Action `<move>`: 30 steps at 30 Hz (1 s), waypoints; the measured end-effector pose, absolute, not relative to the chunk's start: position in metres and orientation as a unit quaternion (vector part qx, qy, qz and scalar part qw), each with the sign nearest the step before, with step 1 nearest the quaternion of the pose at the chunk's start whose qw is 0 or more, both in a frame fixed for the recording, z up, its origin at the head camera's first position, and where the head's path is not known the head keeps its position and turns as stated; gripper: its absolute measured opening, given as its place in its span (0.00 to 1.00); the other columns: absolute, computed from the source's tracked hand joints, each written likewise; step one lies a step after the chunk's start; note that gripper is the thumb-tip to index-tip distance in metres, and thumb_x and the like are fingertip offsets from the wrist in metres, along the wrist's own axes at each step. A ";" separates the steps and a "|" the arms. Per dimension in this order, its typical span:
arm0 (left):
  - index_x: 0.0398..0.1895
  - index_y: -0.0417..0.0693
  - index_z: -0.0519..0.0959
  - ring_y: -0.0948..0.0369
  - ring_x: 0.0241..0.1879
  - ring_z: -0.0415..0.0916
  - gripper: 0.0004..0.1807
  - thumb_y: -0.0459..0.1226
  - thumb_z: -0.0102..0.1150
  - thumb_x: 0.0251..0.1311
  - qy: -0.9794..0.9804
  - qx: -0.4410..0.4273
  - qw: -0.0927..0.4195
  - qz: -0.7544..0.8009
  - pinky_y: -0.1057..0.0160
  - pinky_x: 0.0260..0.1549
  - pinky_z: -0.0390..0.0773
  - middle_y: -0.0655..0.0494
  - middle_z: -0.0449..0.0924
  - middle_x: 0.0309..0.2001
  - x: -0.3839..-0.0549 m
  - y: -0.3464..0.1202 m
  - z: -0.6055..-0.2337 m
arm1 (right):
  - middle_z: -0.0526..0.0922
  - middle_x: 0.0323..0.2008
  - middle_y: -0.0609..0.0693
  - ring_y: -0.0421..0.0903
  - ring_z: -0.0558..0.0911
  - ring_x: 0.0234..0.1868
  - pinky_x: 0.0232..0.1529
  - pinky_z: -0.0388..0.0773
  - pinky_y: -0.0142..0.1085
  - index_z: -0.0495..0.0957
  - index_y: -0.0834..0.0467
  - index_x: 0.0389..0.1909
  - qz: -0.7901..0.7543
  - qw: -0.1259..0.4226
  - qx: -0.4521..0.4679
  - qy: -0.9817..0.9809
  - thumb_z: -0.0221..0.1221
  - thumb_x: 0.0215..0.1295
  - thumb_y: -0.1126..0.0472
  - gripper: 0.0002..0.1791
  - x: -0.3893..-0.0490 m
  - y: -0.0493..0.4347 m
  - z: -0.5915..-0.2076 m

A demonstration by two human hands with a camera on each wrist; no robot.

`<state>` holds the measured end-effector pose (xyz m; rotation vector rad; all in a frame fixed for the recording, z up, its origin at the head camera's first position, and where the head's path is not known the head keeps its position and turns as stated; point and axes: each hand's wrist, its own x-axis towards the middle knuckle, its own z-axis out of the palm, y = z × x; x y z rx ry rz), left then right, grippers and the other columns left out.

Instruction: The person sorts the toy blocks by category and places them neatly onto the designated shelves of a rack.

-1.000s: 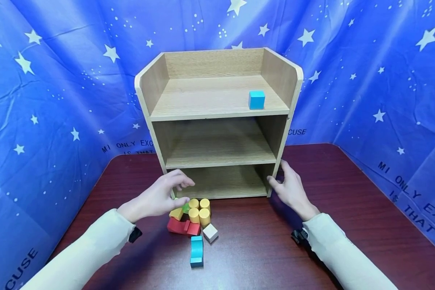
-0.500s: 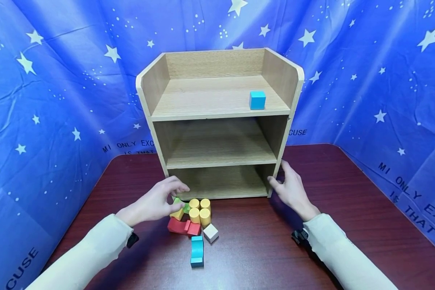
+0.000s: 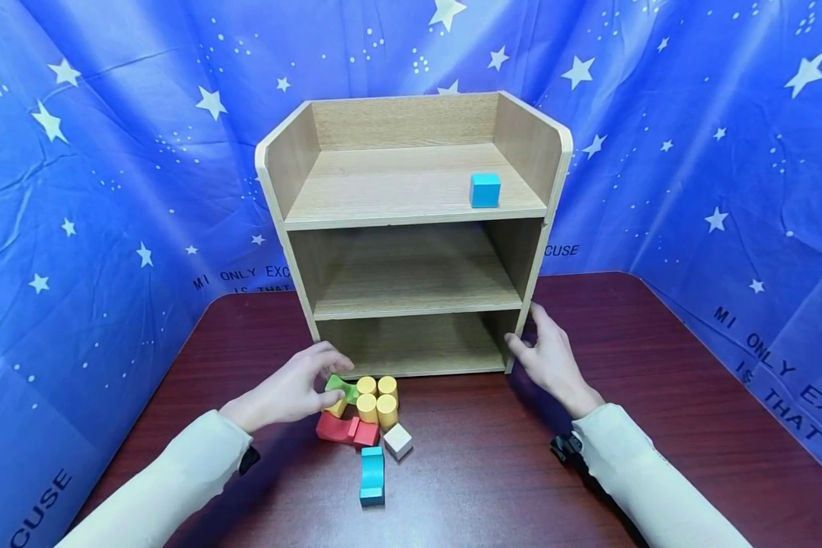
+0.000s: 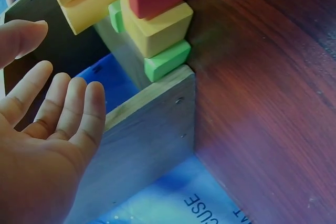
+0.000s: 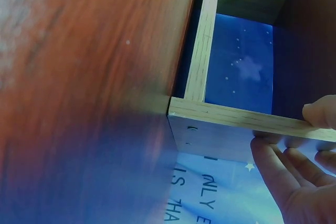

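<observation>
My left hand (image 3: 288, 388) hovers with bent, spread fingers beside a green arched block (image 3: 342, 387) near the shelf's lower left front. In the left wrist view nothing lies between its thumb and fingers. Close by are a yellow block (image 3: 336, 409), several yellow cylinders (image 3: 377, 402) and red blocks (image 3: 345, 430). At the lower right side of the wooden shelf (image 3: 418, 313), my right hand (image 3: 555, 361) holds the side panel (image 5: 231, 118), thumb on the inner side and fingers on the outer. A blue cube (image 3: 485, 190) sits on the top board.
In front of the red blocks lie a white cube (image 3: 398, 441) and a blue curved block (image 3: 372, 476). The dark red table (image 3: 479, 472) is enclosed by a blue star-patterned curtain (image 3: 109, 152) at the back and sides.
My left hand has moved down and slightly left, exposing more of the green block. The right hand stays at the shelf's side, and the blocks have not moved.
</observation>
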<state>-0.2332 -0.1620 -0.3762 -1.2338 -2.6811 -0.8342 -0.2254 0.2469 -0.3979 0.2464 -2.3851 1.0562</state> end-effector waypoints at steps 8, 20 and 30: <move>0.48 0.40 0.78 0.54 0.39 0.74 0.20 0.30 0.64 0.48 -0.873 -0.409 0.000 -0.266 0.57 0.35 0.79 0.50 0.75 0.42 -0.236 -0.164 -0.388 | 0.79 0.46 0.64 0.57 0.80 0.43 0.41 0.78 0.51 0.67 0.60 0.60 0.391 0.254 0.086 -0.880 0.62 0.57 0.67 0.28 -0.227 0.247 -0.399; 0.48 0.44 0.80 0.58 0.40 0.73 0.20 0.29 0.64 0.48 -0.887 -0.404 -0.022 -0.223 0.60 0.38 0.75 0.55 0.76 0.42 -0.234 -0.164 -0.393 | 0.79 0.47 0.63 0.55 0.80 0.40 0.41 0.78 0.50 0.67 0.59 0.60 0.390 0.252 0.082 -0.882 0.62 0.57 0.65 0.28 -0.227 0.247 -0.398; 0.45 0.45 0.81 0.61 0.44 0.71 0.19 0.30 0.65 0.46 -0.893 -0.414 0.001 -0.178 0.59 0.45 0.74 0.60 0.76 0.43 -0.234 -0.163 -0.399 | 0.79 0.48 0.63 0.58 0.78 0.41 0.41 0.76 0.52 0.67 0.61 0.60 0.387 0.256 0.089 -0.881 0.62 0.57 0.66 0.28 -0.227 0.248 -0.399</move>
